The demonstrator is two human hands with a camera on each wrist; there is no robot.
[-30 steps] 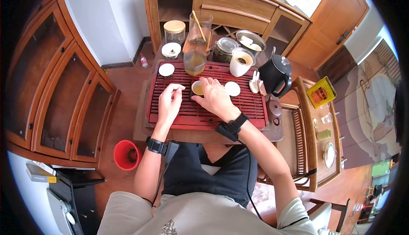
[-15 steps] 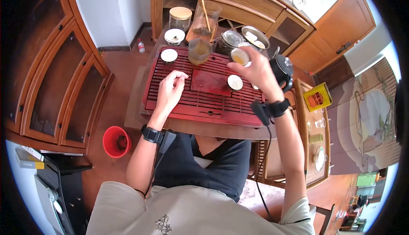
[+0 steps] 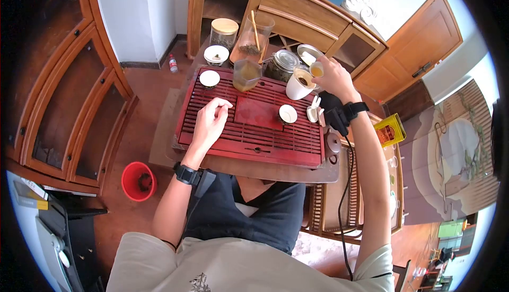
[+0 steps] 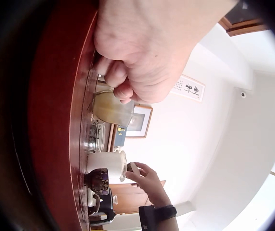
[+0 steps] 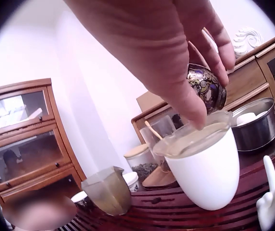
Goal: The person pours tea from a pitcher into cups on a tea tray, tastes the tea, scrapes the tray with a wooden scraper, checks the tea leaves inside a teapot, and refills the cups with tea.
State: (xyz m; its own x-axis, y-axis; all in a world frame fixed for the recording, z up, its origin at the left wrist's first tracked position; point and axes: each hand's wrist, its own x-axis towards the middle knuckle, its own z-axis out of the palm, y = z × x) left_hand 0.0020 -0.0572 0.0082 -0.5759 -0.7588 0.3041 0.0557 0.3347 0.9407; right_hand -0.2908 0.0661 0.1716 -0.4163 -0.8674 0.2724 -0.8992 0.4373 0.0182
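Note:
My right hand pinches a small teacup with yellow liquid inside, by its rim. In the right wrist view the teacup shows a dark, gold-patterned outside, tilted just over a white vessel topped by a clear-rimmed strainer. Over the left part of the red slatted tea tray, my left hand lies with fingers loosely curled, holding nothing. A second teacup stands right of the tray's middle, a third at its back left. The glass pitcher behind holds yellowish tea.
Behind the tray stand a wooden-lidded jar, a clip-top glass jar and a white lidded bowl. A white hand-shaped figurine and a brown teapot are at the right. A red bin stands on the floor.
My right hand has lifted the teacup off the tray's middle and carried it right and back to the white vessel, tilting it. My left hand stays in nearly the same place.

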